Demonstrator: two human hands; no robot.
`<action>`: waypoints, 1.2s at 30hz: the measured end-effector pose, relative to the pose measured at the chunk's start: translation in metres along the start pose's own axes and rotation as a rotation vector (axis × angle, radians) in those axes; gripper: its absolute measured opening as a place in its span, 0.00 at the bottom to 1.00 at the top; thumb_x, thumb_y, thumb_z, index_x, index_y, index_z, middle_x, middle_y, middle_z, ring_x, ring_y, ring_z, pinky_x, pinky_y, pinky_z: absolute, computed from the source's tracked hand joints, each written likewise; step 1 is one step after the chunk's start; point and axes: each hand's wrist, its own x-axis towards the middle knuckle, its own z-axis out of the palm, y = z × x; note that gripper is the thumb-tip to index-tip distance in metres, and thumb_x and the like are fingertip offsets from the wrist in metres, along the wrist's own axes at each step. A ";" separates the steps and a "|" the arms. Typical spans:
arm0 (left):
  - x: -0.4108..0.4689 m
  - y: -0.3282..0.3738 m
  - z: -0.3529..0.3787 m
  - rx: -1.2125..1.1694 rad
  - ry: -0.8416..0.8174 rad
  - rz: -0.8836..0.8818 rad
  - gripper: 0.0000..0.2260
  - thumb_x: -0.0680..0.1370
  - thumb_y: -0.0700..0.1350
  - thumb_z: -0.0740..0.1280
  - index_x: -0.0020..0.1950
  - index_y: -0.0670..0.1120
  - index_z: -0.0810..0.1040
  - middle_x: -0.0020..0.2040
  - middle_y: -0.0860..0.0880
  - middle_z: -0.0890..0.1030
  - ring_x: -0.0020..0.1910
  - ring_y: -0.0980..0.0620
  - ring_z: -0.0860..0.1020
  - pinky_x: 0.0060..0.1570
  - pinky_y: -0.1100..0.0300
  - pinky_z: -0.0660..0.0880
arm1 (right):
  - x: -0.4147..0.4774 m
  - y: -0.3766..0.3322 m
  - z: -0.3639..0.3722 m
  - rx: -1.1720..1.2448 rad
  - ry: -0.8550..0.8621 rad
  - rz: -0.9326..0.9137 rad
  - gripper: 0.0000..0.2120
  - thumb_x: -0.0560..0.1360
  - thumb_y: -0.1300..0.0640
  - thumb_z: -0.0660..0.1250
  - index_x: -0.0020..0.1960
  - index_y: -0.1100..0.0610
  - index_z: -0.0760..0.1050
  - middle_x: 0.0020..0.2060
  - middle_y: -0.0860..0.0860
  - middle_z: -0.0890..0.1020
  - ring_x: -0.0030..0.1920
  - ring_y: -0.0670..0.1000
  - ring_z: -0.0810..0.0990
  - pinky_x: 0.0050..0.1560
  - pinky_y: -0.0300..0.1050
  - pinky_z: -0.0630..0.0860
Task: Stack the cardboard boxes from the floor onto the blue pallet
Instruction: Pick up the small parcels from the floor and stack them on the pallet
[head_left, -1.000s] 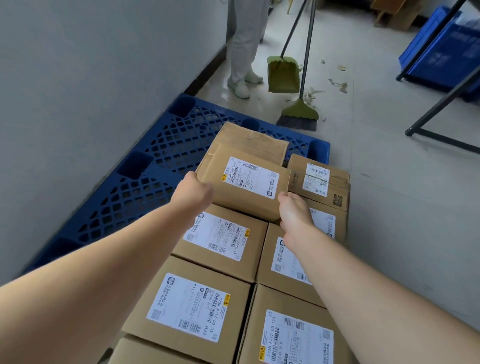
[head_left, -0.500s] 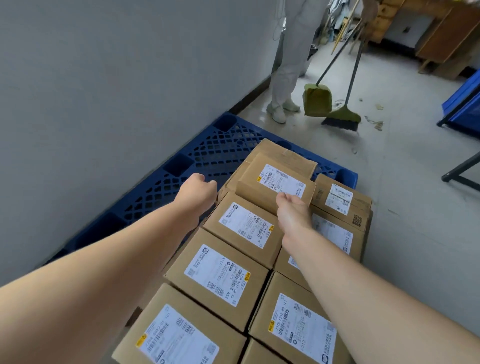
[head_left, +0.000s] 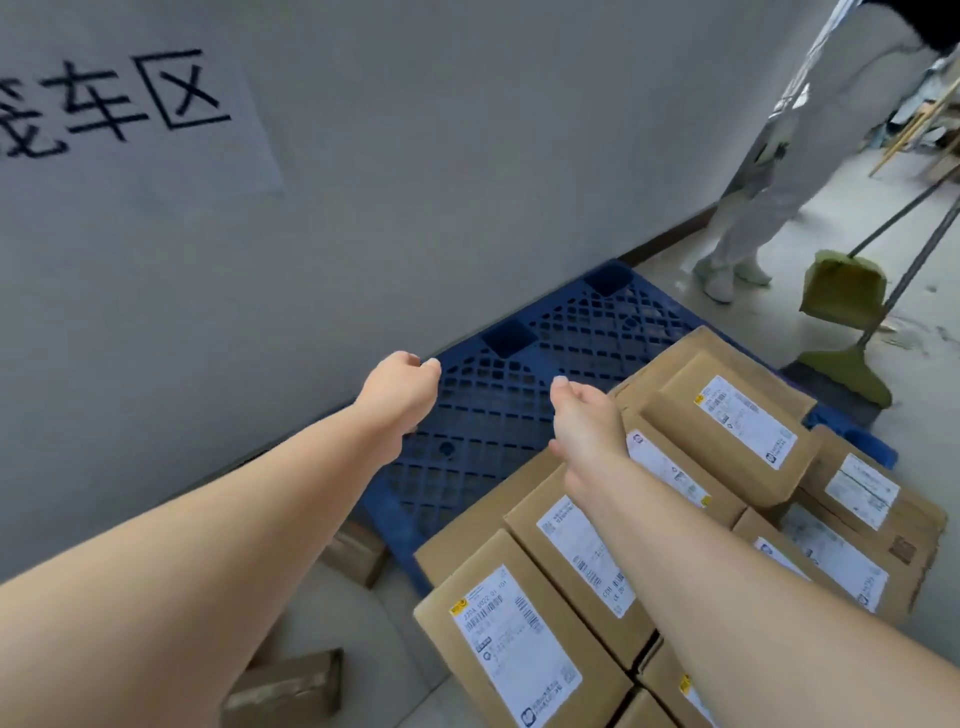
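In the head view, you are holding your left hand (head_left: 402, 387) loosely curled and your right hand (head_left: 584, 423) relaxed, both gripping nothing, above the blue pallet's (head_left: 519, 358) bare grid. The cardboard boxes (head_left: 571, 561) are lying in rows on the pallet's right part, one top box (head_left: 727, 421) sitting on them just beside your right hand. Two loose boxes (head_left: 291, 686) are lying on the floor (head_left: 405, 649) beside it.
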 end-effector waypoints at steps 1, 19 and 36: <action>0.003 -0.009 -0.013 -0.024 0.015 -0.019 0.08 0.82 0.48 0.55 0.48 0.50 0.72 0.43 0.51 0.71 0.44 0.49 0.71 0.60 0.50 0.73 | -0.006 0.000 0.013 -0.014 -0.016 -0.003 0.04 0.82 0.50 0.58 0.51 0.50 0.68 0.40 0.40 0.69 0.52 0.50 0.72 0.61 0.49 0.73; 0.012 -0.172 -0.262 -0.213 0.306 -0.183 0.17 0.81 0.51 0.57 0.67 0.46 0.71 0.62 0.46 0.74 0.59 0.46 0.74 0.53 0.53 0.76 | -0.134 0.019 0.251 -0.174 -0.329 -0.028 0.05 0.82 0.49 0.58 0.50 0.50 0.70 0.41 0.41 0.71 0.51 0.48 0.72 0.60 0.47 0.73; -0.027 -0.327 -0.449 -0.344 0.481 -0.282 0.19 0.82 0.51 0.57 0.71 0.45 0.66 0.64 0.46 0.73 0.60 0.46 0.73 0.53 0.54 0.74 | -0.270 0.076 0.441 -0.282 -0.541 -0.092 0.11 0.81 0.49 0.58 0.55 0.54 0.74 0.42 0.45 0.75 0.43 0.44 0.72 0.60 0.49 0.74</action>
